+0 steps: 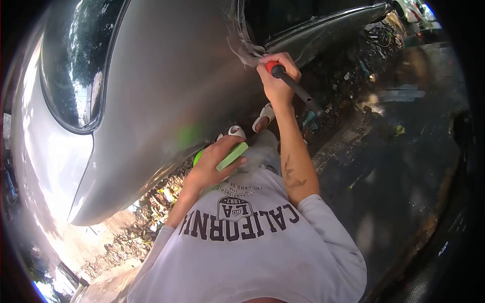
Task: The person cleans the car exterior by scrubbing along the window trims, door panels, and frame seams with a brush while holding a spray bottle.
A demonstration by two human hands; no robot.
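My right hand [279, 81] is closed around a long-handled tool [298, 90] with a red collar and a black handle that has a hole near its end. Its working end is hidden under my fingers, close to the lower corner of the car window [288, 20]. Whitish foam streaks [240, 43] lie along the window trim there. In front of my shirt, my left hand [206, 164] grips a green sponge-like block [232, 155]. A brighter green part shows behind the fingers. The grey car body [166, 65] spreads out ahead of both hands.
Another dark car window [83, 65] is at the left. My feet in light sandals [263, 117] stand close beside the car. Dry leaves [149, 214] litter the ground under its edge, with more debris at the upper right. Dark, wet-looking ground [389, 166] lies to the right.
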